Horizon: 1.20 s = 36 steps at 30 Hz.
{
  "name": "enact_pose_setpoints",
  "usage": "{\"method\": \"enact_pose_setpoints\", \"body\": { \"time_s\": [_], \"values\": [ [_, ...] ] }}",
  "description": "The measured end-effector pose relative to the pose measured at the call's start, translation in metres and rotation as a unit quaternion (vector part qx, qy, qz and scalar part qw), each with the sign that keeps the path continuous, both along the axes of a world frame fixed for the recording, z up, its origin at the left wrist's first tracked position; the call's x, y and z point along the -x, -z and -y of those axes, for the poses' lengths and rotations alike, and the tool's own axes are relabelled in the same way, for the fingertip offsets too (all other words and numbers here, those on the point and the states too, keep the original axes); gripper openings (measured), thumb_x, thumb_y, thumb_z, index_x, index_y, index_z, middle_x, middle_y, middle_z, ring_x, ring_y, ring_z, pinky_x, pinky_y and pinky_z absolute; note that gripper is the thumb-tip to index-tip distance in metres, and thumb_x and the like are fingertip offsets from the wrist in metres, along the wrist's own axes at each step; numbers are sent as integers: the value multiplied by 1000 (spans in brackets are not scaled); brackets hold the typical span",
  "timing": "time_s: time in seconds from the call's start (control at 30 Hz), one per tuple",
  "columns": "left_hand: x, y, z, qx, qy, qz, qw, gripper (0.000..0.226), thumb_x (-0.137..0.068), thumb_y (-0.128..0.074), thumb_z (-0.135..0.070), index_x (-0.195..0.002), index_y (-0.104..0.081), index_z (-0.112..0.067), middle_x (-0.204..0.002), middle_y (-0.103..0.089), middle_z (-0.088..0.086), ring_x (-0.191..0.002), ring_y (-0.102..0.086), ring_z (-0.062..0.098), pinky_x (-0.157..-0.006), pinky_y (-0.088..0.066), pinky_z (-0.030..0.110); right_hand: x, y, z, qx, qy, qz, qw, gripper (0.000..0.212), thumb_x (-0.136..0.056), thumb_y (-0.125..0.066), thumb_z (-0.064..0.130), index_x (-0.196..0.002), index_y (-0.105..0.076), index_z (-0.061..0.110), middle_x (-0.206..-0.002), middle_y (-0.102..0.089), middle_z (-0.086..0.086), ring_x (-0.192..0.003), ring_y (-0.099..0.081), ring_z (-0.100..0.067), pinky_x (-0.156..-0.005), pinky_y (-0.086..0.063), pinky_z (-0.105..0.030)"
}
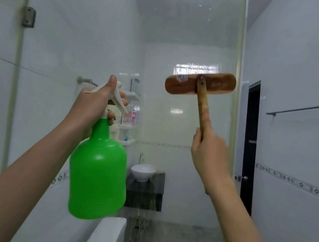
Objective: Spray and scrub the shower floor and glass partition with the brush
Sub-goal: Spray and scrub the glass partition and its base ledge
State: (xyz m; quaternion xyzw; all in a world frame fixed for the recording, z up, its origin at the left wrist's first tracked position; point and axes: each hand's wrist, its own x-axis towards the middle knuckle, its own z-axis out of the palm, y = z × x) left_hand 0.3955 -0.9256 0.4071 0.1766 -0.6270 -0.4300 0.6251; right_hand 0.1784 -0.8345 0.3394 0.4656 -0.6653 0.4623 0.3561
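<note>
My left hand (94, 104) grips the white trigger head of a green spray bottle (97, 175), held up at chest height with the nozzle pointing at the glass partition (186, 33). My right hand (209, 153) grips the wooden handle of a brush (200, 83). The brush's flat wooden head lies nearly horizontal against the glass, with wet streaks just above it. The glass spans the middle of the view, and its right edge (234, 110) runs vertically close to the brush head.
A metal hinge (28, 16) joins the glass at the left. Behind the glass are a white basin (143, 172) on a dark counter, a corner shelf with bottles (130, 115) and a grey floor. A towel bar (306, 108) and a dark doorway (249, 145) are on the right.
</note>
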Motion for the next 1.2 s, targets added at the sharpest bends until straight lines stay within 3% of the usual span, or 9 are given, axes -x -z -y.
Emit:
{"method": "enact_pose_setpoints", "body": {
  "time_s": [0.13,0.33,0.43,0.53,0.77,0.97,1.03,1.13,1.2],
  "values": [
    [8,12,2,-24,5,10,1000,46,-98,-56,-52,-96,-74,-9,-86,-79,5,-37,-47,8,-40,-45,19,12,-66,6,27,-8,-12,1000,65,-102,-37,18,-153,-1,34,-64,-54,-8,-55,-54,-24,-56,-54,-44],
    [13,27,-1,-20,5,2,1000,46,-98,-55,-51,-83,-75,-13,-77,-79,0,-36,-43,9,-40,-43,19,-15,73,-24,-68,-11,49,996,73,-103,-39,25,-149,16,38,-54,-45,3,-46,-44,-9,-43,-40,-24],
    [19,32,-7,-23,-2,7,1000,46,-98,-55,-51,-84,-74,-12,-78,-79,1,-36,-43,9,-41,-43,21,2,9,-7,-13,-9,17,1000,69,-102,-37,21,-152,8,36,-61,-51,-3,-51,-52,-17,-53,-54,-38],
    [25,37,-14,-31,2,4,999,45,-99,-55,-50,-86,-74,-11,-84,-80,4,-36,-42,9,-40,-43,21,14,-64,-4,16,-19,-16,1000,67,-101,-37,16,-153,1,35,-64,-54,-6,-55,-55,-23,-56,-54,-45],
    [45,45,-29,-39,-2,2,999,42,-100,-54,-47,-90,-75,-11,-89,-80,7,-34,-40,9,-39,-41,19,19,41,-44,-85,-20,17,996,72,-103,-37,22,-150,15,38,-59,-49,-1,-50,-49,-14,-48,-46,-29],
    [65,47,-41,-53,-20,22,998,44,-99,-53,-49,-102,-75,-11,-94,-80,7,-36,-41,11,-40,-42,21,46,-59,-29,-15,-32,-30,999,63,-103,-36,21,-154,-1,33,-61,-50,-2,-50,-48,-15,-43,-39,-29],
    [66,51,-46,-55,-25,8,998,41,-100,-54,-49,-102,-74,-13,-92,-80,4,-36,-41,10,-40,-42,21,53,-19,-40,-43,-34,-16,998,67,-103,-36,23,-152,7,37,-59,-49,-3,-49,-48,-16,-45,-46,-33],
    [64,61,-54,-56,-40,-17,997,35,-99,-54,-49,-102,-73,-20,-89,-80,1,-37,-40,10,-42,-42,22,40,87,-76,-179,-15,47,983,74,-103,-31,31,-141,31,44,-60,-49,4,-49,-46,-8,-49,-45,-24],
    [61,66,-61,-54,-43,-17,998,34,-99,-54,-49,-100,-73,-20,-91,-80,3,-37,-40,9,-41,-43,22,32,110,-86,-214,-32,74,973,77,-104,-29,31,-134,39,47,-62,-51,5,-51,-47,-6,-51,-47,-21]
  ]
}}
